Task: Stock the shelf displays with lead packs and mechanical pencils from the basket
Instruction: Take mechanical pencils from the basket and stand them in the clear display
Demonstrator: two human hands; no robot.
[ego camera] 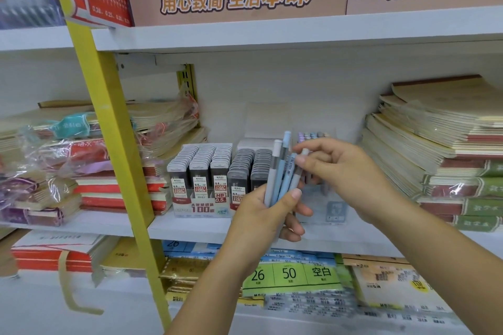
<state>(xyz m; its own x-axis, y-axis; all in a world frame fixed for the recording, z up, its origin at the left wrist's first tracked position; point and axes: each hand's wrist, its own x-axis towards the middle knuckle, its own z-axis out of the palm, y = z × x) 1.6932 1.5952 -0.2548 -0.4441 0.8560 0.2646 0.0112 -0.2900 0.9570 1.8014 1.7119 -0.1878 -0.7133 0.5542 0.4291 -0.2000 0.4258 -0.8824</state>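
**One pencil out of the bunch, holder just behind**

The lead packs (200, 168) stand in a filled display on the shelf (190, 228), left of both hands, in tight rows of dark cases with pale caps. No basket is in view.

The left hand (268, 215) is in front of that display's right end. Its fingers are curled round the lower ends of four pencils (280, 171), and its thumb lies across the front of them. The pencils stand nearly upright, caps up, and fan a little to the right. The outer two are pale grey and the middle two light blue. All are slim and matte.

The right hand (345, 171) reaches in from the right and pinches the cap end of the rightmost pencil between thumb and forefinger; its other fingers are loosely curled.

The clear holder (326, 198) stands on the shelf just behind and to the right of the bunch, partly hidden by the right hand. A cluster of pastel caps (313, 135) shows at its top, so it already holds some stock. The right hand is the nearer one to it.

The likely next move is to lift the pinched pencil along its own length, then carry it back and to the right into the holder, keeping it upright. The holder's opening is hidden, so I cannot tell how much room is left.
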